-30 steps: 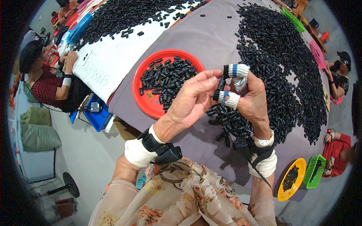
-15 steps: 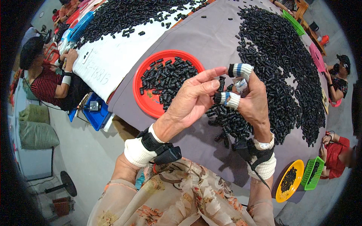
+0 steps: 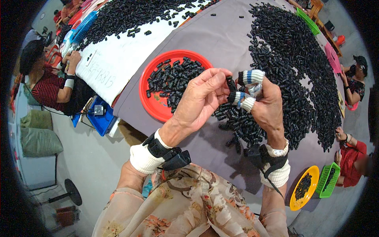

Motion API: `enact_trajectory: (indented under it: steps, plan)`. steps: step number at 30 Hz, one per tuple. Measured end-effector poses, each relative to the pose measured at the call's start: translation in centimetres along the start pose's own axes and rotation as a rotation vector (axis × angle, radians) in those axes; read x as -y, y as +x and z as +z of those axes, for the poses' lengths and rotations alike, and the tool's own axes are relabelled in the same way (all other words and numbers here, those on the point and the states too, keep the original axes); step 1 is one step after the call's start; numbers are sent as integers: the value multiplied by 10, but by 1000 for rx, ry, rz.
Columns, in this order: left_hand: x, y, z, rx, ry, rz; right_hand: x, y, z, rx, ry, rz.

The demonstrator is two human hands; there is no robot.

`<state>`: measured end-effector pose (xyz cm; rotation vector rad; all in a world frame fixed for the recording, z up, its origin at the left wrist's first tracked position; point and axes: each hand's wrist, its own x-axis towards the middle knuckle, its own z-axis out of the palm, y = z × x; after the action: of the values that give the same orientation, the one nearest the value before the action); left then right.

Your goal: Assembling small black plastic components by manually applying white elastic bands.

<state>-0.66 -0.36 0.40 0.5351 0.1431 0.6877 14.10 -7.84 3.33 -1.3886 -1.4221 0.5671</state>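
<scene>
My left hand (image 3: 199, 100) pinches a small black plastic piece (image 3: 230, 83) between thumb and fingers, in front of my chest. Facing it, my right hand (image 3: 270, 108) is closed, with knitted white, blue-striped covers on two fingers whose dark tips reach the piece. Something silvery (image 3: 256, 91) shows in the right hand's curl; its kind is unclear. Under and beyond the hands spreads a big heap of similar black pieces (image 3: 292, 59) on a grey cloth (image 3: 213, 35). To the left, a red round tray (image 3: 147, 93) contains many more.
A yellow dish (image 3: 315, 173) and a green basket (image 3: 324, 181) with black pieces stand at the lower right. Another heap (image 3: 122, 17) lies on a white sheet (image 3: 98, 65) at the far left. People sit along both sides, one in a striped top (image 3: 49, 85).
My left fingers have curled in around the black piece, and the right fingertips have come closer to it. At the right, a co-worker's hand has reached to the heap's edge.
</scene>
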Motion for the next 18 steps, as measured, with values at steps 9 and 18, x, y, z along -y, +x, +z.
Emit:
enact_trajectory:
  steps: [9,18]
  plan:
    - [-3,0,-1,28,42,-137,-4,-1,-9,75,26,-87]
    - [3,-2,-11,38,114,-156,-3,-3,-10,131,-45,-87]
